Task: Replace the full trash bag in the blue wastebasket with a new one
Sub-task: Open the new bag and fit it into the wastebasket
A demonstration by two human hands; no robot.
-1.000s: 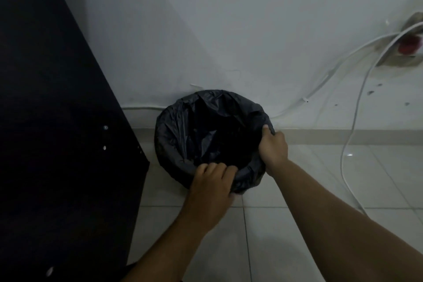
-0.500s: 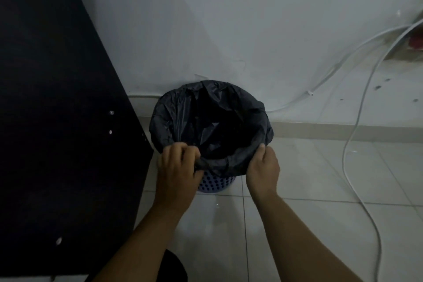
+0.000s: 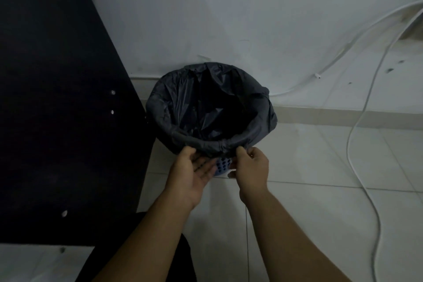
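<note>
Black plastic trash bag (image 3: pixel 206 107) lines blue perforated wastebasket (image 3: pixel 223 166); left hand (image 3: pixel 194 171) open-palmed under overhang, right hand (image 3: pixel 251 167) hooks hem.

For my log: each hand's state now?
Left hand: open, fingers straight, at the edge of the trash bag.
Right hand: curled at that edge; grip unclear.

The trash bag (image 3: pixel 183 103) is covering nearly all of the blue wastebasket (image 3: pixel 223 166), leaving one perforated patch showing. Darkness is hiding the wastebasket's inside, and right of it a white cable (image 3: pixel 348 149) is running off the edge.
</note>
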